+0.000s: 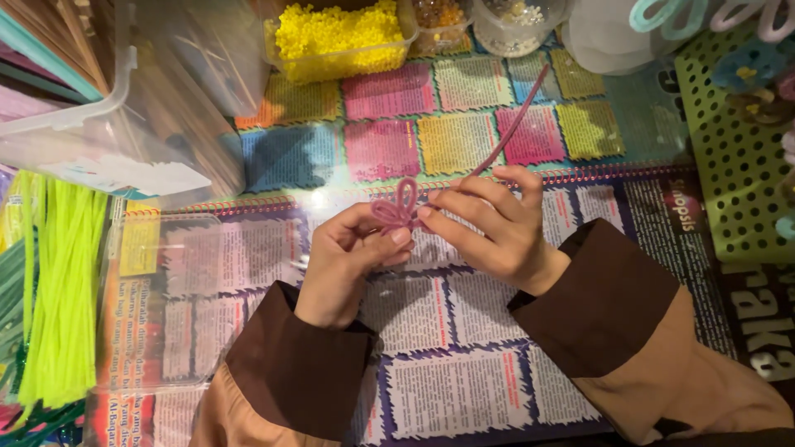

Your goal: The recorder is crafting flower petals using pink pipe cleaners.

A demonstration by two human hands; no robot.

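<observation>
Mauve pipe cleaner (406, 203), looped at one end, held between two hands above the bench (464, 141).
Left hand (352, 252) pinches the small loops with a closed grip; right hand (493, 223) grips the stem just beside them, its long tail slanting up and away. Neon-yellow pipe cleaners (62, 290) lie far left; a tub of yellow beads (339, 37) sits beyond.

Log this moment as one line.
left hand: pinches looped pink pipe cleaner | right hand: holds its free tail | yellow bead tub: behind
</observation>
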